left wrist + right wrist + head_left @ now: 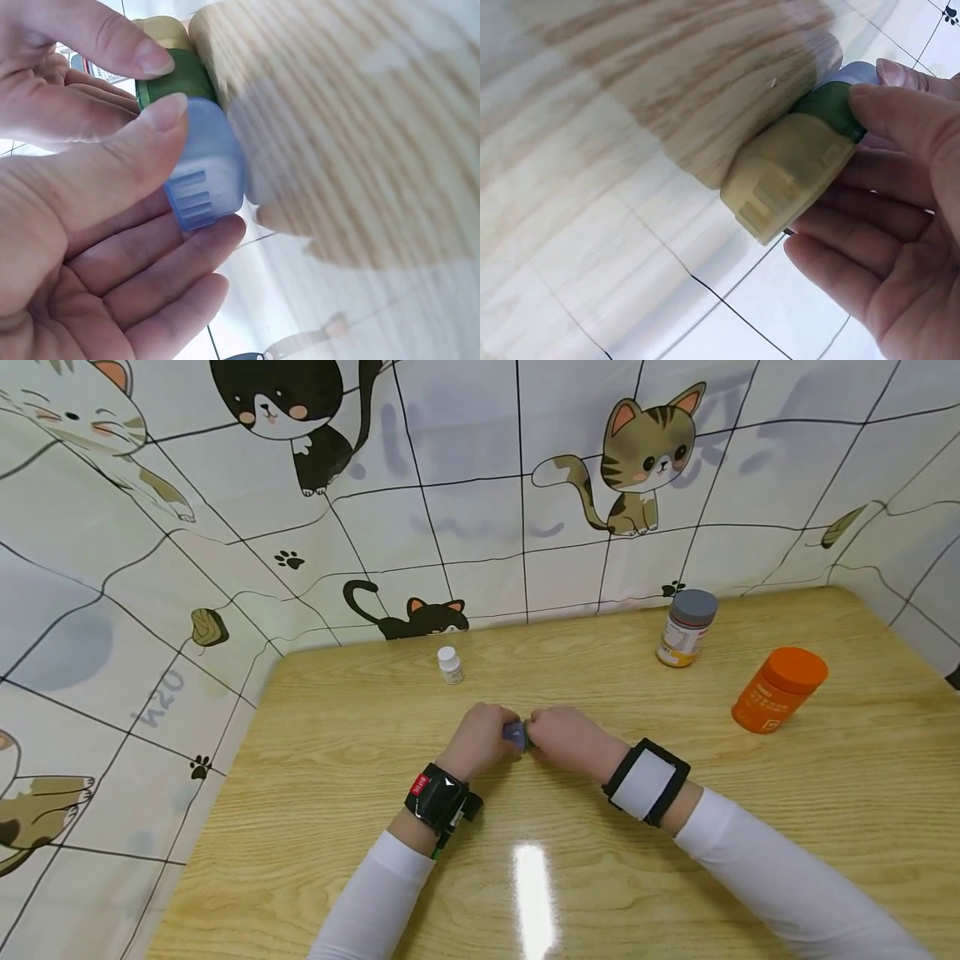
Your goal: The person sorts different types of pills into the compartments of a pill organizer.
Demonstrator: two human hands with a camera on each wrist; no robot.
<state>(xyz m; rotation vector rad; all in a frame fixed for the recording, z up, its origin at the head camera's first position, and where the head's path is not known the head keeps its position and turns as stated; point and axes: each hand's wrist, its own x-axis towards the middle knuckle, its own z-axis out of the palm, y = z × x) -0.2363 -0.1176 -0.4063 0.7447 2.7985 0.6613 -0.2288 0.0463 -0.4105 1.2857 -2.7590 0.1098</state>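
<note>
A small plastic case in blue, green and yellow sections (514,735) lies sideways between both hands, low over or on the wooden table. My left hand (480,739) pinches its blue section (214,146), thumb on top and fingers beneath. From the other side my right hand (568,742) grips the green middle section (180,81), its thumb pressing there. The ribbed yellow section (787,169) shows in the right wrist view, with the other fingers of that hand curled loosely below it. From the head view, the hands hide most of the case.
Behind my left hand stands a small white bottle (450,666). At the back right are a grey-lidded bottle (686,628) and an orange jar (780,690). The wooden table (337,827) meets a cat-patterned sheet (480,527) at its back edge.
</note>
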